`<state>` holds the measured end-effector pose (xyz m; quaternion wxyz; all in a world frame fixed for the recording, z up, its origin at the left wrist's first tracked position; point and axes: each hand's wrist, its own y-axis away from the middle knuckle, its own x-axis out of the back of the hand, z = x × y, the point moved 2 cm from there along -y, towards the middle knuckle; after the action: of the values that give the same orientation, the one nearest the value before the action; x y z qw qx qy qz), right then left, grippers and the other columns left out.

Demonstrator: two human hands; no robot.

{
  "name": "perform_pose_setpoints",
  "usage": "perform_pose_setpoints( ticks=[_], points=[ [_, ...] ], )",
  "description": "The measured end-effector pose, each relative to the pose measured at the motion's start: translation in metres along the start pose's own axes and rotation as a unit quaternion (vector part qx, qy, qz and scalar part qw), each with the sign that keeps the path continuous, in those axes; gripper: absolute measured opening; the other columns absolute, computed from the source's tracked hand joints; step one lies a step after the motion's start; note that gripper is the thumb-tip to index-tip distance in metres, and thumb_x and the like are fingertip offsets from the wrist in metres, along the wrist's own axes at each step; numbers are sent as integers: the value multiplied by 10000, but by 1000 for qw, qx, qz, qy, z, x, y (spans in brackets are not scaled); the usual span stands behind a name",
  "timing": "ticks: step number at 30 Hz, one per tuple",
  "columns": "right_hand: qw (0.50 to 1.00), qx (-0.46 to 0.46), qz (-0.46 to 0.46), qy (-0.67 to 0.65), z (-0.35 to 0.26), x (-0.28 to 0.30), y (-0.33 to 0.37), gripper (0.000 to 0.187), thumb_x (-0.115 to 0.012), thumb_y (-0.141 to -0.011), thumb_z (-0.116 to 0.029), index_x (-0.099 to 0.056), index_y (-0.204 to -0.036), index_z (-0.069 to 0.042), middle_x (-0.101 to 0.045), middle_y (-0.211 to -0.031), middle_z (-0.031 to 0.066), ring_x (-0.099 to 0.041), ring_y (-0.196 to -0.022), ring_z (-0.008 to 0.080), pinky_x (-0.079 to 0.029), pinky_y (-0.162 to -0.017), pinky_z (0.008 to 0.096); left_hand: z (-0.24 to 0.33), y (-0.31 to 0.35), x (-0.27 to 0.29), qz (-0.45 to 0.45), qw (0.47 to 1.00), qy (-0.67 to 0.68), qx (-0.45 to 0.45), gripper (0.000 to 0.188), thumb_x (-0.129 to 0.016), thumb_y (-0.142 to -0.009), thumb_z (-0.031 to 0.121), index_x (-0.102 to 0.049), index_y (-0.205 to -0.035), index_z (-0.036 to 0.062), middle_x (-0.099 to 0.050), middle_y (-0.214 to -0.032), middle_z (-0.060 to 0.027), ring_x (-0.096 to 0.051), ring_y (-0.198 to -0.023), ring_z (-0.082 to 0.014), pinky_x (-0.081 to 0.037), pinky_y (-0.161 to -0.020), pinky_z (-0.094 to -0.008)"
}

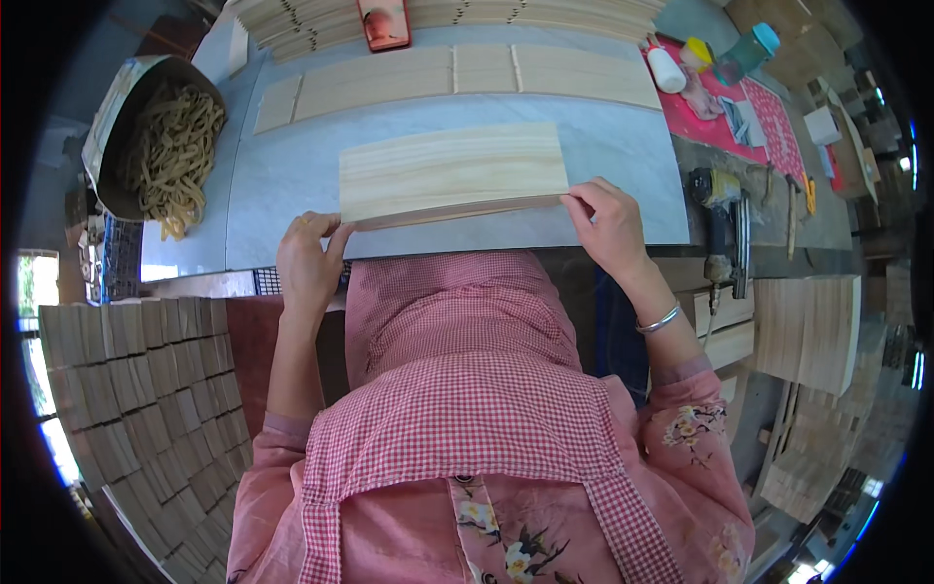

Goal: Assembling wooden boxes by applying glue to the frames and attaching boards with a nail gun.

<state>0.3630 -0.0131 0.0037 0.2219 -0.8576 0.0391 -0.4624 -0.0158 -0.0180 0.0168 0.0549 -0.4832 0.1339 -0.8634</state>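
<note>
A pale rectangular wooden board (452, 167) lies on the blue-grey tabletop in front of me, with a thin darker strip along its near edge. My left hand (311, 255) pinches the near left corner between thumb and fingers. At the near right corner my right hand (607, 222) does the same, a silver bangle on its wrist. I cannot tell whether the darker strip is the board's own edge or a separate piece. Beyond it lies a long flat wooden panel (389, 80) with narrow cross grooves.
Stacked boards (545, 10) and a red-cased phone (385, 24) sit at the back. A bin (102, 156) of tan bands stands left. Right are a white bottle (665, 70), a teal bottle (747, 54), a power tool (718, 209) and a hammer (792, 209). Wood blocks (146, 389) are piled lower left.
</note>
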Motion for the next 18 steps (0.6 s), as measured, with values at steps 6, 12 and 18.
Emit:
perform_pose_setpoints(
  ticks=[6,12,18],
  points=[
    [999,33,-12,-19,10,-3,0,52,-702,-831,-4,-691,-882,-8,-639,-770,51,-529,-600,202,-436,-576,305,-8,0,-1,-10,1000,1,1,160,-757,-839,123,-734,-920,-12,-682,-822,-89,-613,-751,-248,-493,-698,-347],
    [987,-51,-17,-149,38,9,-13,81,-696,-840,-5,-699,-920,-3,-640,-781,62,-558,-632,201,-454,-590,292,30,-28,33,-168,967,-172,86,212,-772,-824,142,-718,-970,-2,-701,-881,-88,-656,-815,-251,-507,-751,-345],
    [974,-82,110,-181,30,-7,-50,128,-701,-835,1,-698,-963,0,-640,-815,81,-582,-666,198,-480,-612,286,123,-75,-17,-138,953,-42,-267,408,-869,-720,271,-624,-994,94,-551,-1444,-123,-523,-1285,-316,-370,-1076,-446]
  ],
)
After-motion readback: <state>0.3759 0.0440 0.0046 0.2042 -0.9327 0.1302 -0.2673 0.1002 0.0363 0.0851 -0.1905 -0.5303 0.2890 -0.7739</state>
